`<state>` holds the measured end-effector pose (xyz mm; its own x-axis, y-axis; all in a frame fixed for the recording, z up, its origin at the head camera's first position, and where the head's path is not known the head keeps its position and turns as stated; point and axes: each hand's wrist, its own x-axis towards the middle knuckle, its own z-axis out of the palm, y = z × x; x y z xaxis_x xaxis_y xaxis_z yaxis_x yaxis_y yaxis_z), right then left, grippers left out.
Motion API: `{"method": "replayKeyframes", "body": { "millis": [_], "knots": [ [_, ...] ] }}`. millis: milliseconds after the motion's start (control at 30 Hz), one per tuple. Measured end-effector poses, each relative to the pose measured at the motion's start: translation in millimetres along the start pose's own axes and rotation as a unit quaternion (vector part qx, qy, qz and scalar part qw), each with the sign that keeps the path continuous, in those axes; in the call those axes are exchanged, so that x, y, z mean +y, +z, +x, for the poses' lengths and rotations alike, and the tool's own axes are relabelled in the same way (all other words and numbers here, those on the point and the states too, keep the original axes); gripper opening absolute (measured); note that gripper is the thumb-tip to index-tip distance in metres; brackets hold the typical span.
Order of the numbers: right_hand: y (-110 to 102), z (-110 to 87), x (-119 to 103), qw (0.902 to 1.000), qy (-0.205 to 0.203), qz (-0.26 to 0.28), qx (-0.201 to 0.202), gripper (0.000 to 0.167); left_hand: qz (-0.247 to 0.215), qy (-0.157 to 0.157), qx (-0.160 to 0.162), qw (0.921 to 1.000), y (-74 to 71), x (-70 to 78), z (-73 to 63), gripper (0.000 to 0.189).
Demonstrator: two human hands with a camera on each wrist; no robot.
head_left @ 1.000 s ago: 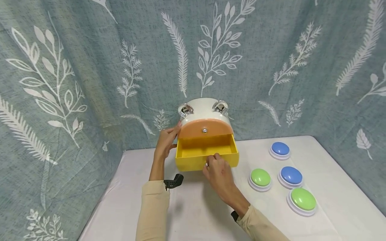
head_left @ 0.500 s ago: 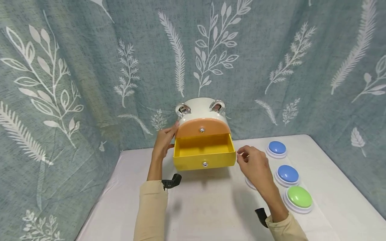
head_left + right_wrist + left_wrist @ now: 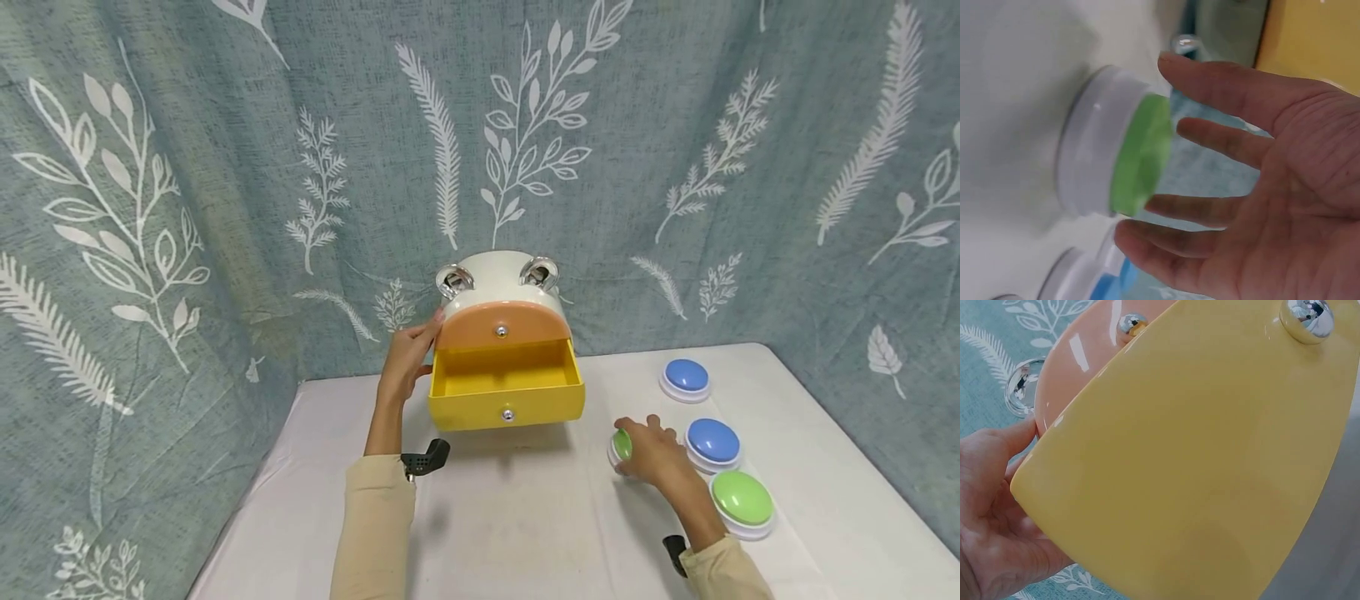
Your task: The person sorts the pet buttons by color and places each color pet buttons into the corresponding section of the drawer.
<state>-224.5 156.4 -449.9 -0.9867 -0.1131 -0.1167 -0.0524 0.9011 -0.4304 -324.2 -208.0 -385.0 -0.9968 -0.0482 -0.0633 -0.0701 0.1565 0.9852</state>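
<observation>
A small chest of drawers with a white rounded top (image 3: 498,271) stands at the back of the table. Two silvery rings rise like ears from it. Its orange upper drawer (image 3: 480,325) is closed, and its yellow lower drawer (image 3: 543,405) is pulled out with nothing inside. My left hand (image 3: 402,362) holds the chest's left side, thumb by the orange front in the left wrist view. To the right, my right hand (image 3: 658,454) reaches over a green dome button (image 3: 1141,156) on a white base, fingers spread close around the dome.
Two blue dome buttons (image 3: 713,440) and a larger green button (image 3: 742,498) lie on the white-covered table (image 3: 510,517), right of my right hand. A blue-green curtain (image 3: 360,167) with white leaf prints hangs behind and at the sides.
My right hand has let go of the yellow drawer's knob and moved right, then down over the nearest green button. My left hand stays on the chest.
</observation>
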Motion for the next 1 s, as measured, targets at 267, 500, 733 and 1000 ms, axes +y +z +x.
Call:
{"method": "replayKeyframes", "body": {
  "millis": [267, 500, 733, 1000],
  "knots": [
    [10, 7.1, 3, 0.9998, 0.019, 0.011, 0.002, 0.073, -0.001, -0.001, -0.002, 1.0, -0.2, -0.2, 1.7, 0.072],
    [13, 9.1, 5, 0.9994, 0.024, 0.014, 0.018, 0.062, -0.001, -0.001, -0.004, 1.0, -0.4, -1.2, 3.3, 0.072],
    [5, 3.9, 0, 0.999, 0.005, 0.026, 0.036, 0.057, 0.005, -0.004, 0.001, 1.0, -1.7, -1.1, 1.3, 0.072],
    [-44, -19.1, -35, 0.9943, -0.043, 0.011, 0.097, 0.056, 0.001, -0.003, 0.005, 1.0, -0.3, -1.1, 0.4, 0.072]
  ]
}}
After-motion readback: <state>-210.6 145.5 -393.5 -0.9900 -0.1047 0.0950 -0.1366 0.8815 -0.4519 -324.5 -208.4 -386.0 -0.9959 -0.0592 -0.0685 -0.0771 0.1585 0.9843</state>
